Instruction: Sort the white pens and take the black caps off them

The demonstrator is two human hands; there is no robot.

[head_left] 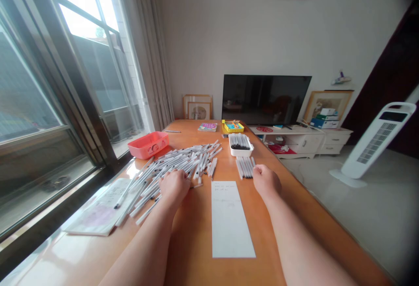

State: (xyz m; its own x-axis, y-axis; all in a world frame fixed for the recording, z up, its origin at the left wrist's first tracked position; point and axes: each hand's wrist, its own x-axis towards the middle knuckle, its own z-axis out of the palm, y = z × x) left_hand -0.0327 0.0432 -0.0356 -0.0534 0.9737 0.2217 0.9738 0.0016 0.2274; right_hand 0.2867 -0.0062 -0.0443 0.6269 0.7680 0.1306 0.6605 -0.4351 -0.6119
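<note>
A loose heap of pens, with pale clear barrels and some dark ends, spreads over the left half of the table. My left hand rests at the heap's near edge, its fingers curled down; whatever they hold is hidden. On the right, several pens lie side by side in a neat row. My right hand is closed at the right end of that row, and I cannot make out anything inside it. Just behind the row stands a white box filled with pens, dark ends toward me.
A sheet of paper lies between my arms on the wooden table. At left are a red bin and a notebook under some pens. Farther back sit a yellow box and a booklet. Windows line the left side.
</note>
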